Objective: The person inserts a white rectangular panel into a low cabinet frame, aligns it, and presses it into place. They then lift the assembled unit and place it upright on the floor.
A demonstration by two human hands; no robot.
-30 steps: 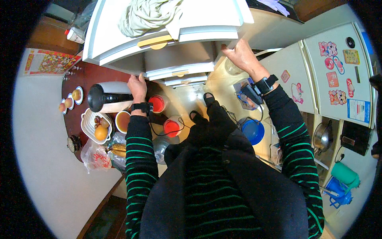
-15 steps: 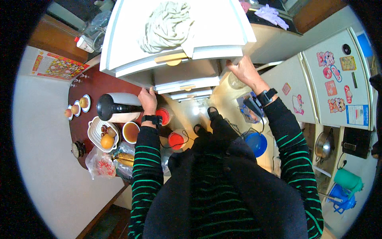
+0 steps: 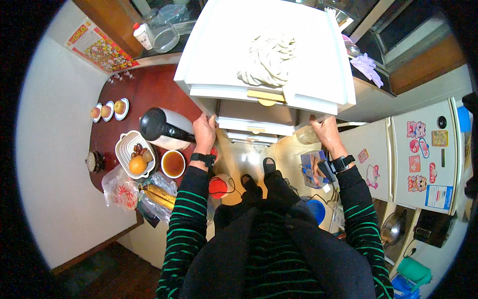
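Pale wall (image 3: 45, 164) closed the left of a narrow kitchen, with a bright printed poster (image 3: 99, 47) pinned high on it. Just right of the wall ran a dark red table (image 3: 144, 89). On it, from the far end toward the person, sat three small saucers of fruit (image 3: 108, 109), a white basket (image 3: 130, 154) holding an orange and some small dark items, a bowl of brown liquid (image 3: 173, 163), and crinkled plastic bags (image 3: 134, 189) at the near edge. A black-topped electric kettle (image 3: 162, 127) stood just beside the bowl.

Next came the person's left hand (image 3: 204, 132), in a green-striped black sleeve with a dark wristband, its fingers curled round the left edge of a white drawer (image 3: 254, 118). That drawer belonged to a white drawer unit (image 3: 259, 50) in the middle of the view, its flat top carrying a heap of pale cloth or rope (image 3: 269, 60); the drawers stepped outward below that top. Beneath the left wrist a red round lid (image 3: 218, 187) showed near the floor.

The right hand (image 3: 326, 132) gripped the drawer's right edge, so both hands were clasped on it. Below that wrist lay a blue box (image 3: 311, 167) and a blue bowl (image 3: 316, 209). Further right stood a pale refrigerator (image 3: 423, 149) covered in stickers and magnets, with a metal pot (image 3: 393, 229) low beside it
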